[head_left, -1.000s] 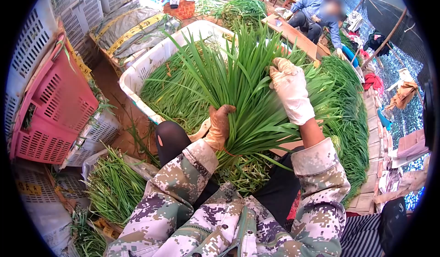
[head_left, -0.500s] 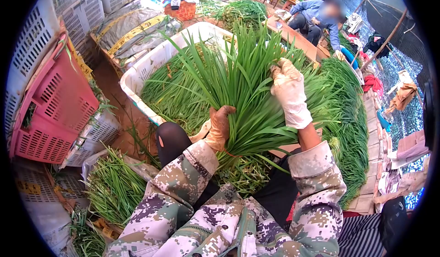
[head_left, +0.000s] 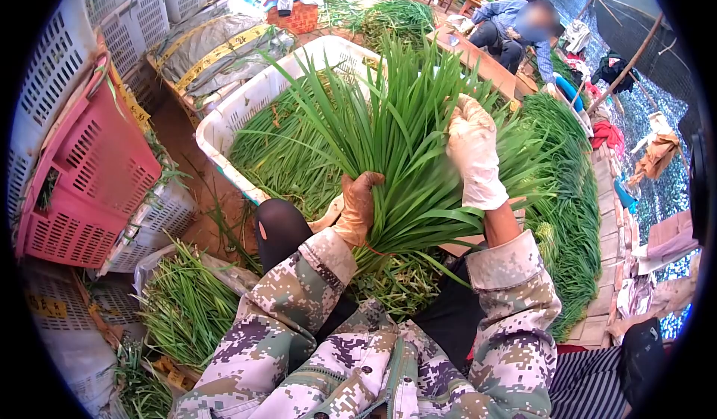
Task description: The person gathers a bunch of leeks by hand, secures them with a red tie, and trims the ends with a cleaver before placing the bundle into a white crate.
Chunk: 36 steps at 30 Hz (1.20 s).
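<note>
My left hand, in a stained glove, is wrapped round the lower part of a thick bunch of garlic chives. The long flat green leaves fan upward and to both sides in front of me. My right hand, in a whitish glove, is closed with its fingers curled at the right side of the fan, apparently pinching some leaves; its fingertips are partly hidden. Below the bunch, cut green scraps lie between my knees.
A white crate of chives stands just ahead. A long pile of chives lies to the right. Pink and white crates are stacked at left, above a bag of chives. A co-worker sits at the back right.
My right hand has shifted slightly to the right, and the leaves beside it have moved a little. My left hand stays in place. The co-worker's arm has moved slightly.
</note>
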Each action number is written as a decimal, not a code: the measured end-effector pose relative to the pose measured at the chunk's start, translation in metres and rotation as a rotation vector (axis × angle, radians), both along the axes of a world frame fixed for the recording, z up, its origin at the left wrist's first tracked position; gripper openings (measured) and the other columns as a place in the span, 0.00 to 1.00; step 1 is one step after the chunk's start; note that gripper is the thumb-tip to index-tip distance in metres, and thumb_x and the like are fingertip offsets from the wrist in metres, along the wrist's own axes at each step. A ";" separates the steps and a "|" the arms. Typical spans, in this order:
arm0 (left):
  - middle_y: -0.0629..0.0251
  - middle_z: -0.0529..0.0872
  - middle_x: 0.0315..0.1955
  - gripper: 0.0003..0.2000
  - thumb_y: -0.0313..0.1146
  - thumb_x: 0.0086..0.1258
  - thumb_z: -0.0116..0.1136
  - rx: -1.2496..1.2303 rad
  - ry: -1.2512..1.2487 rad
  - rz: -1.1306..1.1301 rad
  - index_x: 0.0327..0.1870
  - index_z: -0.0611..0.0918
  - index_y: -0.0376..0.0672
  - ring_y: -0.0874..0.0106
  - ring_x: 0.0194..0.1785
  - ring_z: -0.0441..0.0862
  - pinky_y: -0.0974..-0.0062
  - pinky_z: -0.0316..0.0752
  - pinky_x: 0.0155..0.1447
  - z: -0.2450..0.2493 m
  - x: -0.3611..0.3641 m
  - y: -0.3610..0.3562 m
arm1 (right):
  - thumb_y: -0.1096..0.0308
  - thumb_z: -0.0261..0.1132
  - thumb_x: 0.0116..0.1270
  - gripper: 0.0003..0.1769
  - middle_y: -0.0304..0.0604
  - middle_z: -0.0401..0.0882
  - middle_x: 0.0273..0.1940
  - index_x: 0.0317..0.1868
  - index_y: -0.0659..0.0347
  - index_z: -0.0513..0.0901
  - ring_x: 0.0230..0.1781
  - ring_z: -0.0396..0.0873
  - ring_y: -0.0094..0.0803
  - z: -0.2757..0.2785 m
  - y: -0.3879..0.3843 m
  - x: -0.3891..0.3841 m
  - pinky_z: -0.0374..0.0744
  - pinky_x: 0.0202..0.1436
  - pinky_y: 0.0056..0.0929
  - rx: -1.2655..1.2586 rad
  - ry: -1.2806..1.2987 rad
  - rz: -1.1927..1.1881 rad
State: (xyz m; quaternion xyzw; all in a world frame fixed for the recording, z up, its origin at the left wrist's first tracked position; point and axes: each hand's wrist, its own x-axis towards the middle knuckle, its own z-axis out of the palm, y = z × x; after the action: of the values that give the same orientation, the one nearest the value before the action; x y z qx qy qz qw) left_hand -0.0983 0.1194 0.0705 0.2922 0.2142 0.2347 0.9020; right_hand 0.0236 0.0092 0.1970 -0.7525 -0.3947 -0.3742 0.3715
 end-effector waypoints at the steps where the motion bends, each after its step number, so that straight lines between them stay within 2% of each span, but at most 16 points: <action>1: 0.53 0.81 0.38 0.19 0.22 0.51 0.55 0.001 0.000 -0.001 0.47 0.73 0.32 0.60 0.36 0.81 0.64 0.81 0.43 -0.005 0.003 0.001 | 0.70 0.56 0.72 0.08 0.36 0.75 0.22 0.43 0.62 0.80 0.13 0.66 0.21 0.009 -0.002 -0.008 0.65 0.17 0.24 -0.010 0.216 0.029; 3: 0.52 0.83 0.38 0.20 0.22 0.51 0.53 -0.010 -0.089 -0.027 0.48 0.75 0.30 0.60 0.35 0.83 0.65 0.82 0.42 -0.019 0.008 0.003 | 0.67 0.54 0.73 0.08 0.38 0.81 0.25 0.42 0.59 0.79 0.12 0.65 0.17 0.043 -0.003 -0.024 0.64 0.16 0.18 0.082 0.692 0.185; 4: 0.52 0.83 0.38 0.20 0.22 0.51 0.53 -0.010 -0.088 -0.027 0.48 0.75 0.30 0.60 0.35 0.83 0.65 0.82 0.42 -0.022 0.009 0.004 | 0.66 0.55 0.74 0.08 0.38 0.82 0.27 0.40 0.58 0.79 0.12 0.65 0.16 0.052 -0.008 -0.019 0.63 0.16 0.16 0.129 0.539 0.202; 5: 0.52 0.83 0.38 0.20 0.23 0.51 0.53 0.002 -0.104 -0.046 0.48 0.75 0.30 0.59 0.35 0.84 0.64 0.83 0.42 -0.024 0.009 0.004 | 0.65 0.55 0.74 0.09 0.37 0.82 0.27 0.39 0.58 0.80 0.12 0.65 0.16 0.072 -0.007 -0.028 0.63 0.16 0.16 0.307 0.727 0.143; 8: 0.51 0.83 0.38 0.20 0.23 0.51 0.52 -0.005 -0.083 -0.074 0.48 0.75 0.29 0.58 0.35 0.84 0.62 0.84 0.44 -0.030 0.012 0.005 | 0.66 0.55 0.73 0.10 0.37 0.83 0.31 0.40 0.61 0.81 0.17 0.69 0.15 0.109 -0.028 -0.026 0.64 0.18 0.17 0.394 0.435 0.165; 10: 0.51 0.83 0.38 0.20 0.23 0.52 0.51 -0.024 -0.046 -0.083 0.48 0.75 0.29 0.58 0.36 0.84 0.60 0.84 0.45 -0.025 0.011 0.003 | 0.66 0.54 0.73 0.12 0.37 0.83 0.33 0.41 0.63 0.82 0.22 0.72 0.14 0.130 -0.047 -0.058 0.65 0.19 0.14 0.162 0.550 0.181; 14: 0.52 0.79 0.35 0.17 0.25 0.53 0.55 -0.204 -0.086 -0.122 0.45 0.70 0.33 0.60 0.32 0.81 0.63 0.82 0.39 0.008 -0.002 0.001 | 0.72 0.59 0.67 0.08 0.40 0.83 0.33 0.38 0.67 0.84 0.22 0.74 0.14 0.142 -0.069 -0.104 0.66 0.19 0.15 -0.417 1.252 0.488; 16: 0.51 0.78 0.36 0.18 0.25 0.53 0.55 -0.126 -0.076 -0.087 0.47 0.69 0.34 0.60 0.34 0.81 0.63 0.82 0.40 0.008 -0.002 0.001 | 0.74 0.61 0.67 0.06 0.40 0.83 0.33 0.35 0.66 0.84 0.21 0.73 0.14 0.119 -0.073 -0.097 0.65 0.19 0.12 -0.186 1.057 0.570; 17: 0.51 0.78 0.36 0.18 0.25 0.53 0.55 -0.125 -0.075 -0.089 0.47 0.69 0.34 0.60 0.34 0.81 0.63 0.82 0.40 0.002 -0.001 0.002 | 0.75 0.60 0.67 0.07 0.39 0.83 0.33 0.34 0.64 0.84 0.22 0.73 0.15 0.126 -0.073 -0.098 0.66 0.21 0.12 -0.243 0.938 0.265; 20: 0.52 0.78 0.38 0.19 0.25 0.53 0.54 -0.169 -0.020 -0.105 0.48 0.69 0.34 0.60 0.36 0.81 0.62 0.82 0.41 -0.002 0.002 0.003 | 0.78 0.59 0.66 0.06 0.36 0.83 0.33 0.40 0.64 0.82 0.23 0.74 0.16 0.135 -0.067 -0.102 0.72 0.27 0.16 -0.044 0.657 -0.073; 22: 0.53 0.78 0.40 0.20 0.25 0.54 0.53 -0.141 -0.058 -0.100 0.51 0.69 0.35 0.60 0.37 0.81 0.62 0.82 0.42 0.005 -0.002 0.003 | 0.79 0.57 0.68 0.10 0.36 0.83 0.38 0.47 0.65 0.81 0.29 0.76 0.16 0.131 -0.087 -0.084 0.74 0.35 0.15 0.063 0.450 -0.076; 24: 0.54 0.79 0.39 0.20 0.24 0.54 0.52 -0.141 -0.012 -0.052 0.51 0.70 0.35 0.60 0.37 0.81 0.63 0.82 0.42 0.012 -0.002 0.000 | 0.77 0.58 0.69 0.11 0.35 0.83 0.40 0.49 0.65 0.81 0.32 0.75 0.15 0.137 -0.098 -0.090 0.74 0.37 0.14 0.280 0.500 -0.061; 29: 0.55 0.82 0.35 0.15 0.25 0.54 0.52 -0.139 -0.117 -0.080 0.44 0.74 0.34 0.60 0.34 0.83 0.62 0.83 0.43 0.011 -0.002 0.004 | 0.72 0.59 0.71 0.10 0.33 0.81 0.36 0.50 0.64 0.81 0.32 0.74 0.14 0.133 -0.152 -0.077 0.73 0.37 0.14 0.302 0.509 -0.085; 30: 0.56 0.81 0.33 0.11 0.26 0.54 0.54 -0.121 -0.102 -0.042 0.38 0.74 0.34 0.59 0.33 0.83 0.61 0.83 0.43 0.014 -0.003 0.004 | 0.71 0.58 0.72 0.10 0.32 0.81 0.36 0.49 0.64 0.81 0.32 0.74 0.14 0.131 -0.159 -0.078 0.73 0.37 0.14 0.259 0.539 -0.103; 34: 0.56 0.81 0.33 0.11 0.26 0.53 0.53 -0.101 -0.088 -0.103 0.37 0.75 0.34 0.59 0.33 0.83 0.63 0.83 0.42 0.024 -0.011 0.006 | 0.69 0.58 0.72 0.08 0.34 0.81 0.34 0.44 0.63 0.82 0.31 0.73 0.17 0.109 -0.166 -0.090 0.73 0.37 0.16 0.203 0.660 -0.193; 36: 0.58 0.80 0.33 0.10 0.27 0.52 0.54 -0.117 -0.114 -0.134 0.36 0.75 0.36 0.61 0.34 0.82 0.64 0.81 0.43 0.025 -0.009 0.006 | 0.69 0.58 0.71 0.07 0.38 0.82 0.35 0.40 0.62 0.81 0.32 0.75 0.19 0.074 -0.188 -0.086 0.74 0.38 0.18 -0.004 0.761 -0.046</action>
State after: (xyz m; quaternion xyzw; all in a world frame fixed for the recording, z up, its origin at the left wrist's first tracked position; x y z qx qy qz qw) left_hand -0.1070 0.1254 0.0955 0.2386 0.1558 0.1772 0.9420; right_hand -0.0624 -0.1790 0.2709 -0.8471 -0.2121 -0.0753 0.4814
